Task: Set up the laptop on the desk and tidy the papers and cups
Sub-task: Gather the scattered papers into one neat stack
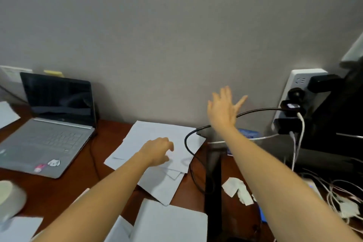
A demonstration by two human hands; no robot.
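So the brown wooden surface (64, 186) is pretty cluttered. Biggest thing on it is the one laptop (47, 124), open at the far left against the wall, dark screen upright and facing the camera, keyboard running toward the near left, well apart from both hands. Next is the loose pile of papers (157, 143) in the middle, long side slanting from the wall toward the near edge. More sheets lie at the near edge (169, 220), at the near left and at the far left, so four patches of paper; the sheets overlap too much to count. The left hand (157, 152) rests on the middle pile, fingers curled down onto the top sheet, though I can't tell if it's pinching it. The right hand (224, 110) is up off the surface near the wall, fingers spread wide, holding nothing, with a black cable (189, 143) looping behind it. One pale cup (9, 200), blurry, sits at the near left, far from both hands.
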